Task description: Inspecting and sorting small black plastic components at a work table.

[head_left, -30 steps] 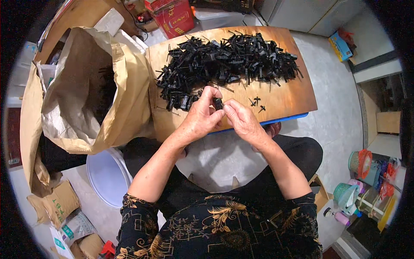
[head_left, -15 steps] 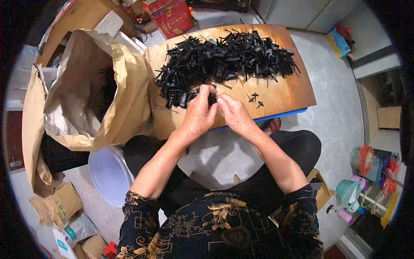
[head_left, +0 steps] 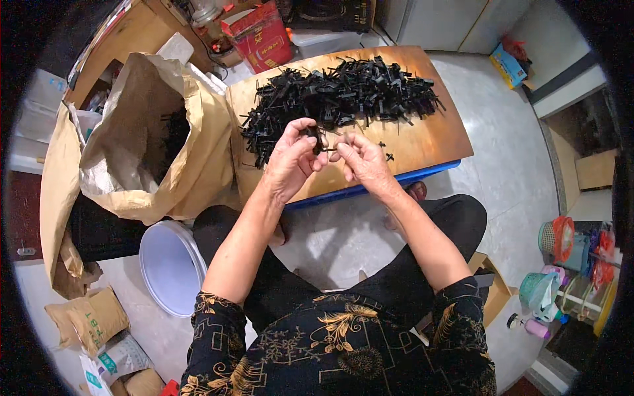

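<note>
At the left, an open brown paper sack (head_left: 210, 152) stands with dark pieces (head_left: 173, 135) inside; below it, on the floor, is a pale round bucket (head_left: 170, 267). To the right, a wooden tabletop (head_left: 432, 142) carries a long heap of black plastic parts (head_left: 350, 92). The left hand (head_left: 290, 162), over the near edge of the heap, grasps a black part (head_left: 315, 136) between thumb and fingers. Just beside it, the right hand (head_left: 363, 162) has bent fingers near a thin dark stem between the hands; I cannot tell whether it pinches the stem. Right of that hand, small black pieces (head_left: 389, 157) lie on the wood. Farther right, a green basket (head_left: 530, 288) sits among household items.
</note>
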